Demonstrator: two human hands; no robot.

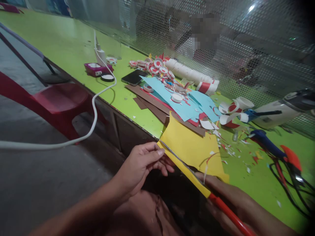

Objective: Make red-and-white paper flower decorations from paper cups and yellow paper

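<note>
the left hand (144, 160) pinches the far end of the yellow strip (183, 166), whose long axis runs far-left to near-right at the near edge of the worktop (262, 193); the right hand (236, 193) closes around a red shaft (228, 211) at its near end.

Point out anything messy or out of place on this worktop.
Paper scraps lie strewn loose across the green table, right of the yellow sheet, rather than gathered together. The blue sheets sit askew over brown sheets, with more bits littering them.

brownish-pink clothing (136, 213), bare forearms (98, 200)
</note>
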